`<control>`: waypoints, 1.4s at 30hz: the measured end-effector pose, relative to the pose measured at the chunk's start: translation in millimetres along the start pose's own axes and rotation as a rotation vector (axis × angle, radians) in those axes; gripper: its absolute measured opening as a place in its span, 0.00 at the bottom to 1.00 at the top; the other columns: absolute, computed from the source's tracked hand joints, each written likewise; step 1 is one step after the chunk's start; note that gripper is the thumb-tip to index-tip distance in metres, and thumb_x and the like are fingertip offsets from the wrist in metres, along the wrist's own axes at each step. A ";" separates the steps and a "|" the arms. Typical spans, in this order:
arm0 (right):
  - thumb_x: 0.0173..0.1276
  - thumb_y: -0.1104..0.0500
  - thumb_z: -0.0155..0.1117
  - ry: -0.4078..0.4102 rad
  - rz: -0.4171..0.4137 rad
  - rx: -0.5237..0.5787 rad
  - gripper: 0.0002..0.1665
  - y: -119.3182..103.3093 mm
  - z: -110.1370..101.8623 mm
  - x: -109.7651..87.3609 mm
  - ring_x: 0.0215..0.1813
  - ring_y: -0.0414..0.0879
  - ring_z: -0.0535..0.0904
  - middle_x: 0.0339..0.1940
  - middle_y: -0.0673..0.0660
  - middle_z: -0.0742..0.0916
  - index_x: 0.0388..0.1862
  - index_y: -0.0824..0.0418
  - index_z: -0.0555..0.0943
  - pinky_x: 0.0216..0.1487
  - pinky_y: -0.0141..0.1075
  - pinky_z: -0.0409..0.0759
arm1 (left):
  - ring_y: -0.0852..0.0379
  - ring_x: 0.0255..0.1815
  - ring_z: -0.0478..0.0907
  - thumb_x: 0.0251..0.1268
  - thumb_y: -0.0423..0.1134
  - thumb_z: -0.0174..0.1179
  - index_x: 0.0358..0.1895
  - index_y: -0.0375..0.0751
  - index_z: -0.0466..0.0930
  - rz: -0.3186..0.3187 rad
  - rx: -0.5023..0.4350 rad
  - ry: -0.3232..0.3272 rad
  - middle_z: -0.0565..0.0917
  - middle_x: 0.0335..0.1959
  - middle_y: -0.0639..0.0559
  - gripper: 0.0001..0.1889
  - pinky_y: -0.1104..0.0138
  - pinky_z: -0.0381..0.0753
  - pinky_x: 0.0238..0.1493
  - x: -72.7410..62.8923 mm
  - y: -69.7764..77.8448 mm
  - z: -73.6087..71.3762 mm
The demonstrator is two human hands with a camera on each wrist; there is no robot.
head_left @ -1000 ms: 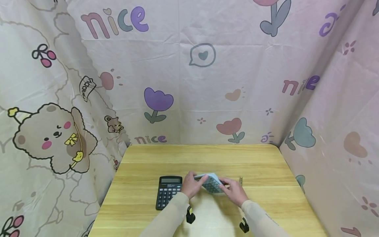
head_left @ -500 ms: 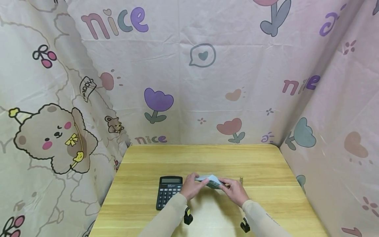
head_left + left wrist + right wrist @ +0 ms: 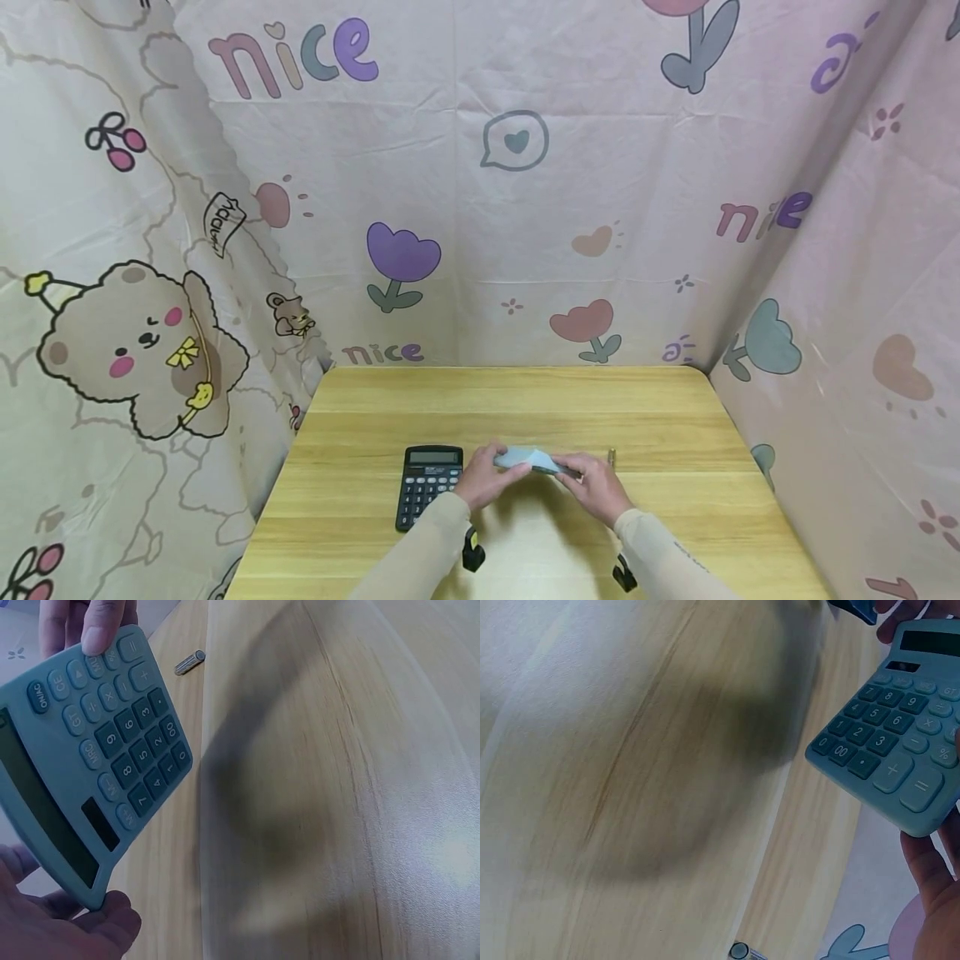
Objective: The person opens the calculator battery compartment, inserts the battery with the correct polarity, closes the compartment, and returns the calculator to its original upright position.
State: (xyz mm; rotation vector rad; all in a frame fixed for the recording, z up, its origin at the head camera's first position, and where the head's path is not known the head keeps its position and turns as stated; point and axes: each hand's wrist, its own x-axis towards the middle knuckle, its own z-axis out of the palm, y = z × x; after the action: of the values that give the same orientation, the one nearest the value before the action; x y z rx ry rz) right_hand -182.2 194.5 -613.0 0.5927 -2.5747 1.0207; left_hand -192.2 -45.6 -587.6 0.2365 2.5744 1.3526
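Both hands hold a light blue calculator (image 3: 517, 457) above the table, gripping it at opposite ends. In the head view it is tilted so its pale edge shows and the keys are hidden. Its darker blue keys (image 3: 142, 754) and dark display (image 3: 930, 643) face the wrist cameras. My left hand (image 3: 483, 479) pinches the display end, fingers behind and thumb at the edge. At the other end, my right hand (image 3: 598, 487) has its thumb on the front by the keys and fingers behind. A black calculator (image 3: 429, 479) lies left of my left hand, partly covered by the sleeve.
A small battery (image 3: 611, 457) lies on the wooden table (image 3: 360, 400), just beyond my right hand. Printed curtains (image 3: 502, 250) hang behind the table and along both sides. Black wrist straps (image 3: 472, 552) hang below the sleeves.
The blue calculator has tipped in the hands: its keys faced the head camera a second ago, and now its edge does. The hands stay nearly in place; the black calculator and battery have not moved.
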 end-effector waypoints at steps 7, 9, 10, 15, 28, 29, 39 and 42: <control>0.52 0.64 0.75 -0.010 -0.019 -0.006 0.22 0.7 -1.3 -2.6 0.41 0.43 0.84 0.44 0.49 0.88 0.47 0.51 0.86 0.39 0.32 0.84 | 0.39 0.56 0.73 0.54 0.67 0.61 0.63 0.37 0.70 0.015 -0.002 -0.010 0.72 0.60 0.35 0.42 0.43 0.74 0.55 -0.7 -3.6 0.8; 0.53 0.64 0.75 -0.019 -0.014 -0.010 0.21 0.7 -1.6 -3.2 0.43 0.42 0.83 0.44 0.48 0.88 0.47 0.50 0.86 0.41 0.34 0.84 | 0.39 0.56 0.73 0.54 0.67 0.61 0.64 0.37 0.70 0.017 0.002 -0.013 0.71 0.60 0.34 0.43 0.43 0.74 0.55 -0.9 -4.9 1.3; 0.53 0.63 0.75 -0.024 -0.012 -0.009 0.21 0.6 -1.8 -3.4 0.43 0.42 0.83 0.45 0.48 0.88 0.47 0.50 0.86 0.42 0.34 0.84 | 0.39 0.56 0.73 0.53 0.67 0.61 0.64 0.37 0.70 0.017 0.004 -0.014 0.71 0.61 0.34 0.43 0.43 0.74 0.55 -0.9 -5.5 1.7; 0.53 0.63 0.75 -0.036 -0.008 -0.019 0.21 0.3 -1.6 -5.5 0.46 0.43 0.83 0.46 0.48 0.88 0.47 0.51 0.86 0.46 0.41 0.84 | 0.38 0.57 0.72 0.53 0.68 0.62 0.65 0.37 0.69 0.012 0.003 -0.032 0.69 0.63 0.35 0.44 0.43 0.73 0.56 -2.4 -7.5 2.3; 0.53 0.63 0.75 -0.055 -0.022 -0.018 0.20 0.1 -1.7 -10.0 0.46 0.44 0.83 0.46 0.50 0.88 0.47 0.54 0.86 0.47 0.41 0.84 | 0.39 0.58 0.72 0.53 0.67 0.62 0.66 0.36 0.68 0.031 0.010 -0.041 0.69 0.64 0.35 0.45 0.45 0.73 0.57 -3.5 -12.8 7.3; 0.53 0.63 0.75 -0.056 -0.017 -0.019 0.20 0.6 -1.2 -10.5 0.46 0.44 0.83 0.46 0.50 0.88 0.47 0.54 0.86 0.47 0.41 0.83 | 0.39 0.58 0.72 0.53 0.67 0.62 0.66 0.36 0.68 0.032 0.010 -0.041 0.69 0.64 0.35 0.45 0.45 0.73 0.57 -3.8 -12.8 7.5; 0.53 0.63 0.75 -0.103 0.005 -0.005 0.23 4.3 1.7 -16.1 0.49 0.43 0.82 0.48 0.46 0.86 0.49 0.51 0.84 0.48 0.39 0.83 | 0.41 0.57 0.73 0.48 0.66 0.67 0.65 0.34 0.67 0.077 0.068 -0.056 0.70 0.63 0.36 0.48 0.48 0.75 0.57 -5.8 -15.2 7.9; 0.53 0.63 0.75 -0.127 0.025 -0.002 0.24 4.5 2.1 -18.9 0.50 0.44 0.81 0.50 0.47 0.86 0.51 0.51 0.84 0.50 0.40 0.83 | 0.42 0.57 0.73 0.46 0.65 0.68 0.67 0.35 0.66 0.088 0.084 -0.074 0.70 0.63 0.38 0.49 0.48 0.75 0.56 -7.2 -16.3 8.9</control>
State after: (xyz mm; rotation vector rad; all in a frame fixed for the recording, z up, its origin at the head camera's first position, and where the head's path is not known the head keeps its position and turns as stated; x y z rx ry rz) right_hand -168.2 200.9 -625.1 0.6461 -2.6985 1.0191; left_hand -183.4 -49.5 -605.0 0.4100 2.5895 1.2410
